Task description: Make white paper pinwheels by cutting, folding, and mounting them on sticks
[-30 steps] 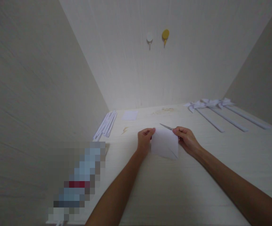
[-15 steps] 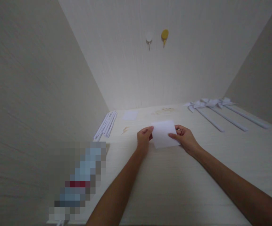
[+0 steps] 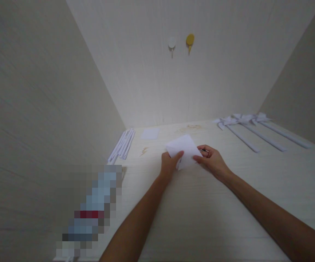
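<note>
A white square sheet of paper (image 3: 186,143) is held above the pale wood-grain tabletop, turned so that one corner points away from me. My left hand (image 3: 169,164) pinches its near left part, thumb on top and fingers hidden underneath. At the right corner my right hand (image 3: 212,160) grips the same sheet between thumb and fingers. Something thin and dark shows by the right fingers, too small to name. Another flat white paper square (image 3: 150,134) lies behind, to the left.
Several rolled white paper sticks (image 3: 122,144) lie at the back left. At the back right are paper sticks (image 3: 270,136) with folded paper ends (image 3: 241,119). A blurred-out bluish object (image 3: 99,196) stands front left. White (image 3: 172,43) and yellow (image 3: 190,40) hooks are on the back wall.
The sheet has turned from squarely facing me to a diagonal position. My left thumb has moved from its upper left corner further in over its near part.
</note>
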Demonstrator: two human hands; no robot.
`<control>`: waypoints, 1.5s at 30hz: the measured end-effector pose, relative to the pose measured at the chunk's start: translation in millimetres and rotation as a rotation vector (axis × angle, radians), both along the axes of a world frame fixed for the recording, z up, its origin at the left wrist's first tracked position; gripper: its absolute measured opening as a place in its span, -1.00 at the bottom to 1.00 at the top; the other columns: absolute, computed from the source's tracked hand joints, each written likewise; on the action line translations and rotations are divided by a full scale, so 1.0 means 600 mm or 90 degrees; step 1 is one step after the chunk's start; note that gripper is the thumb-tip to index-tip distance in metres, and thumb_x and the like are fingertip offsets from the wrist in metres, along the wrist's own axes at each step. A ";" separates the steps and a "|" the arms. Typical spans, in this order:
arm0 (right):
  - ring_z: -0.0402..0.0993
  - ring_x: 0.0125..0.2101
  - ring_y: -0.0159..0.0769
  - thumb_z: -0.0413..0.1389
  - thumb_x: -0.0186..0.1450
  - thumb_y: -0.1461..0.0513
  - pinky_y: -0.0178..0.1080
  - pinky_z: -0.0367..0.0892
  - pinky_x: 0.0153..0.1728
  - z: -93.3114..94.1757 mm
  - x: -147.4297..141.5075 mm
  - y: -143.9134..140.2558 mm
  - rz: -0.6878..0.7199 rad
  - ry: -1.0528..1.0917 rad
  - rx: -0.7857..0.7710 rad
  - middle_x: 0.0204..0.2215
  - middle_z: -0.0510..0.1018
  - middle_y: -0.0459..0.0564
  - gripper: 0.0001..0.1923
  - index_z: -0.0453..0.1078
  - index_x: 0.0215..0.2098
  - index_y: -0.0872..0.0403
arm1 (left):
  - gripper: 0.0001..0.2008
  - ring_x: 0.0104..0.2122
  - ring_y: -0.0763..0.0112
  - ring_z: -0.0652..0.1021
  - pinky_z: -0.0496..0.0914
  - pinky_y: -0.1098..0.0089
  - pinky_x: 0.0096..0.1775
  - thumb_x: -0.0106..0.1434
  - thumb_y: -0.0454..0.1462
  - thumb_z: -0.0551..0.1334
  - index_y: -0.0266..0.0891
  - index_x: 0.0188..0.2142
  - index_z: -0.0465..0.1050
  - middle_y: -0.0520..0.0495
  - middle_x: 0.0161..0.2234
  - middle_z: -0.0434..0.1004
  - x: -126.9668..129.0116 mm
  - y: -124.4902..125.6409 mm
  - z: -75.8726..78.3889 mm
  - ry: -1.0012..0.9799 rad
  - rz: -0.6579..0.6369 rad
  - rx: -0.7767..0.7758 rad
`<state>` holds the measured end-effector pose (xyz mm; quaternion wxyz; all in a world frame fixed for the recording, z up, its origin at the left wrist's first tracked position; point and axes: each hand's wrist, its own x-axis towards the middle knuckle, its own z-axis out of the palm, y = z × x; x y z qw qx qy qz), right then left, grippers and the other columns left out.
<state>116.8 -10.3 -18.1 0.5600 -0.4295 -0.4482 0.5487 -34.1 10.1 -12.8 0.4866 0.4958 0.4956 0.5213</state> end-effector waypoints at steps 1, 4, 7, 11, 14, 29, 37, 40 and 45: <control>0.37 -0.66 -0.46 0.26 -0.17 0.26 -0.41 0.23 -0.62 0.000 0.000 0.001 0.001 -0.010 -0.002 -0.64 0.50 -0.16 -0.63 0.25 -0.40 0.08 | -0.70 -0.53 0.41 0.46 0.33 0.42 -0.47 -0.15 -0.19 0.27 -0.40 -0.45 0.45 -0.15 -0.47 0.50 0.000 -0.001 0.002 -0.007 0.019 -0.002; 0.35 -0.67 -0.48 0.26 -0.19 0.29 -0.43 0.19 -0.64 0.002 -0.003 0.001 0.004 -0.029 -0.003 -0.68 0.47 -0.18 -0.61 0.24 -0.40 0.09 | -0.74 -0.54 0.42 0.46 0.32 0.43 -0.49 -0.14 -0.22 0.27 -0.40 -0.46 0.45 -0.14 -0.48 0.51 0.001 -0.004 0.008 -0.012 0.056 -0.002; 0.33 -0.68 -0.48 0.25 -0.18 0.28 -0.43 0.17 -0.65 0.002 -0.006 0.001 0.004 -0.037 0.002 -0.69 0.46 -0.18 -0.61 0.22 -0.40 0.09 | -0.75 -0.54 0.42 0.46 0.32 0.45 -0.50 -0.14 -0.23 0.26 -0.40 -0.47 0.45 -0.14 -0.48 0.50 0.001 -0.007 0.011 -0.012 0.070 -0.003; 0.34 -0.67 -0.49 0.24 -0.15 0.28 -0.43 0.16 -0.64 0.000 -0.006 0.002 0.004 -0.044 0.015 -0.66 0.47 -0.17 -0.63 0.22 -0.39 0.08 | -0.75 -0.55 0.43 0.45 0.32 0.44 -0.50 -0.13 -0.23 0.25 -0.40 -0.46 0.44 -0.13 -0.49 0.50 0.000 -0.004 0.007 -0.033 0.060 -0.007; 0.34 -0.67 -0.49 0.23 -0.14 0.29 -0.43 0.16 -0.64 -0.002 -0.004 0.004 0.000 -0.045 0.018 -0.65 0.47 -0.18 -0.64 0.22 -0.40 0.08 | -0.75 -0.56 0.43 0.44 0.31 0.44 -0.51 -0.09 -0.21 0.23 -0.41 -0.47 0.44 -0.13 -0.51 0.49 0.000 0.000 0.003 -0.036 0.045 -0.001; 0.32 -0.68 -0.49 0.23 -0.16 0.27 -0.40 0.19 -0.62 -0.001 -0.006 0.004 0.019 -0.035 0.009 -0.63 0.47 -0.19 -0.62 0.19 -0.41 0.07 | -0.71 -0.51 0.38 0.47 0.35 0.40 -0.45 -0.16 -0.23 0.28 -0.40 -0.43 0.44 -0.17 -0.44 0.51 0.002 -0.007 0.012 -0.067 0.019 -0.015; 0.32 -0.69 -0.46 0.24 -0.18 0.25 -0.38 0.17 -0.65 0.003 -0.007 0.002 0.010 -0.055 0.004 -0.66 0.45 -0.20 -0.60 0.18 -0.40 0.06 | -0.73 -0.52 0.41 0.46 0.33 0.41 -0.46 -0.14 -0.20 0.26 -0.38 -0.46 0.44 -0.13 -0.48 0.50 0.003 -0.003 0.005 -0.077 0.031 -0.021; 0.33 -0.68 -0.48 0.23 -0.17 0.26 -0.40 0.18 -0.64 -0.001 -0.006 0.004 0.016 -0.043 0.009 -0.65 0.46 -0.20 -0.60 0.18 -0.39 0.07 | -0.75 -0.52 0.41 0.46 0.33 0.41 -0.46 -0.14 -0.22 0.26 -0.37 -0.46 0.44 -0.12 -0.47 0.50 0.002 -0.002 0.005 -0.051 0.040 -0.021; 0.31 -0.69 -0.50 0.23 -0.18 0.28 -0.40 0.19 -0.63 -0.001 -0.006 0.004 0.019 -0.027 0.010 -0.66 0.46 -0.20 -0.62 0.19 -0.41 0.08 | -0.81 -0.54 0.43 0.44 0.31 0.44 -0.48 -0.12 -0.26 0.24 -0.38 -0.49 0.43 -0.10 -0.51 0.49 0.002 -0.003 0.009 -0.029 0.037 0.003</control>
